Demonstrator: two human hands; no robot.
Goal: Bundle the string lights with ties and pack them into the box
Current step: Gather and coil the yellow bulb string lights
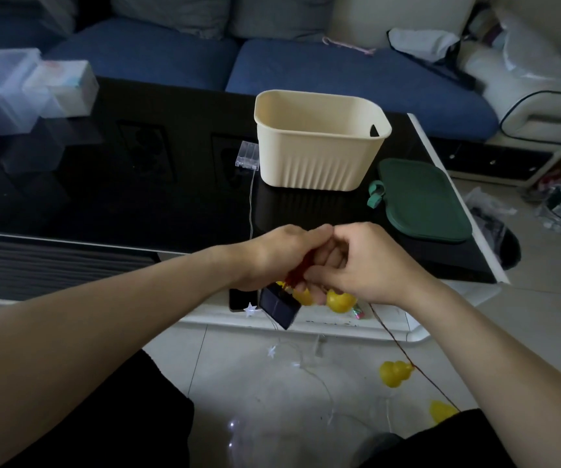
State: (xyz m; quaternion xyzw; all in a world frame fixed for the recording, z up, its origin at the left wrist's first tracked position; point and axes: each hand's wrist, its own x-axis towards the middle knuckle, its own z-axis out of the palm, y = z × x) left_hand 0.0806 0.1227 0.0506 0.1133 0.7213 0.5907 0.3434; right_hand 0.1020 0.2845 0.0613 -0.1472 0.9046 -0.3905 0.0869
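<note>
Both hands meet over the table's front edge. My left hand (pixel 277 255) grips a gathered bunch of red-wired string lights with yellow gourd bulbs (pixel 340 300); a small dark solar panel (pixel 279 307) hangs beneath it. My right hand (pixel 367 265) pinches the same bunch from the right. The red wire (pixel 404 352) trails down to more yellow gourds (pixel 394 373) near my lap. A second string with white star lights (pixel 271 351) lies on the floor; its thin wire runs up to a clear battery case (pixel 248 155). The cream ribbed box (pixel 319 143) stands open on the table behind my hands.
A green lid (pixel 422 201) lies right of the box on the black glass table (pixel 137 197). Clear plastic containers (pixel 19 89) stand at the far left. A phone (pixel 240 298) lies at the table's front edge. A blue sofa (pixel 306 62) is behind, with clutter on the floor at right.
</note>
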